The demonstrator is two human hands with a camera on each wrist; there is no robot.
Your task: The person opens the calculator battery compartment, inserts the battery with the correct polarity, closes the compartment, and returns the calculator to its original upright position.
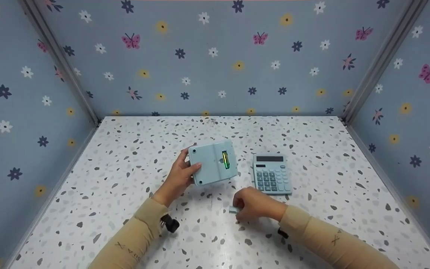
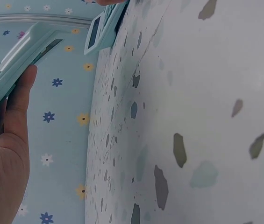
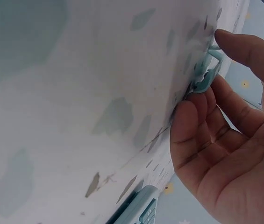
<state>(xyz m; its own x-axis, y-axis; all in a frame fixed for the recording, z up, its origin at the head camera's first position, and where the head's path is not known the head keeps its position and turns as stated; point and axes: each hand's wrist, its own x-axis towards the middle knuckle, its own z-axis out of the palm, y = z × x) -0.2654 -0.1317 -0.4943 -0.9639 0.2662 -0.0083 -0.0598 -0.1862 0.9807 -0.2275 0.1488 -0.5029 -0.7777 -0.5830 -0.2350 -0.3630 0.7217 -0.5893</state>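
My left hand (image 1: pixel 179 173) grips a light-blue calculator (image 1: pixel 207 166) by its left side, thumb on the back, which faces the head camera. An uncovered slot in that back shows a green-and-yellow battery (image 1: pixel 226 160). In the left wrist view the calculator (image 2: pixel 22 60) appears edge-on, raised above the table. My right hand (image 1: pixel 254 204) is low over the tabletop, pinching a small light-blue battery cover (image 1: pixel 233 210) between thumb and fingers. The right wrist view shows this cover (image 3: pixel 209 77) at the fingertips, close to the table surface; part of it is hidden by the fingers.
A second light-blue calculator (image 1: pixel 273 173) lies keys up just beyond my right hand. The speckled white table (image 1: pixel 125 149) is enclosed by flowered blue panels (image 1: pixel 215 56) at the back and both sides.
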